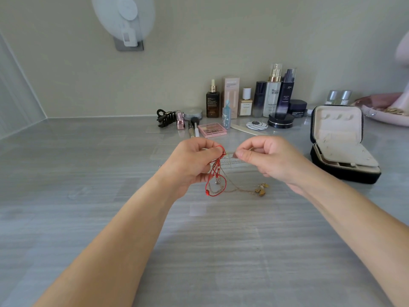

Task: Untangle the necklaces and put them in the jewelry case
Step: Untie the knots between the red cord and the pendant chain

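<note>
A tangle of necklaces hangs between my hands above the grey table point(110, 196). My left hand point(190, 162) pinches a red cord necklace point(215, 173), whose loops dangle below with a small red bead. My right hand point(267, 158) pinches a thin silver chain point(232, 161) stretched toward the left hand. A fine gold chain point(241, 188) droops lower, ending in gold pendants point(261, 189) close to the table. The jewelry case point(340, 142), dark outside and cream inside, stands open at the right, apart from both hands.
Cosmetic bottles point(273, 91), jars, a pink palette point(212, 129), brushes and a black hair claw point(166, 118) line the back of the table. A pink tray point(385, 117) with jewelry sits at the far right. A round white mirror point(124, 16) hangs on the wall.
</note>
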